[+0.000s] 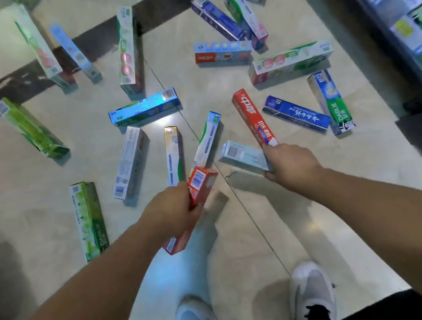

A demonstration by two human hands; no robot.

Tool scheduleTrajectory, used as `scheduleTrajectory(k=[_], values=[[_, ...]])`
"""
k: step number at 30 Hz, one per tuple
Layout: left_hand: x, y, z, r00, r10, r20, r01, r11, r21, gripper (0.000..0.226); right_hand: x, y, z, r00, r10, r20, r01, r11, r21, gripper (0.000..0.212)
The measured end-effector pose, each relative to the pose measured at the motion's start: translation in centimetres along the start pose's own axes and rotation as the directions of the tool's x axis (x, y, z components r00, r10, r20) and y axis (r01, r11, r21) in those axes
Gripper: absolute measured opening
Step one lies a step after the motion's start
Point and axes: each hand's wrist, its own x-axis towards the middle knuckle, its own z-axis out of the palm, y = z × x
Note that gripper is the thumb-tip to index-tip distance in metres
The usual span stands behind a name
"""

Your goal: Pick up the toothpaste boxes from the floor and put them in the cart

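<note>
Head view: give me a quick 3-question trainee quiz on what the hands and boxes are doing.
1. True or false: the left hand holds a red box.
2. Multiple choice: what does the right hand grip? A) a green box alone B) a long red box together with a pale blue box C) nothing
3. Fill the gap: the blue box right of the long red box lies on the ____.

Key
1. True.
2. B.
3. Floor. No cart is in view.
</note>
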Motion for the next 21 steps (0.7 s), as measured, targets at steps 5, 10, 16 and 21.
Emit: scheduleTrajectory(k=[5, 10, 16, 21], values=[[-9.5, 4.5, -14.4, 0.983, -0.103, -0.153, 0.059, 0.962, -0.268, 0.032, -8.3, -1.5, -15.8, 0.995, 0.064, -0.082, -0.016, 0.872, 0.489, 0.037], [-22.7, 11.3, -31.7, 0.954, -0.026, -0.298, -0.069, 0.950, -0.303, 0.031, -21.4, -1.0, -34.7, 0.985, 0.042, -0.167, 0.082, 0.737, 0.671, 0.029], [-38.4, 20.9, -49.6, 0.922, 0.155, -0.355, -0.244, 0.945, -0.220, 0.028, -39.3, 1.0, -52.6, 0.956, 0.109, -0.271, 0.127, 0.680, 0.722, 0.029], [-47.9, 28.2, -57.3, 0.881, 0.322, -0.348, -0.416, 0.877, -0.241, 0.038, -52.0, 2.8, -59.6, 0.905, 0.268, -0.331, 0.132, 0.564, 0.815, 0.025]])
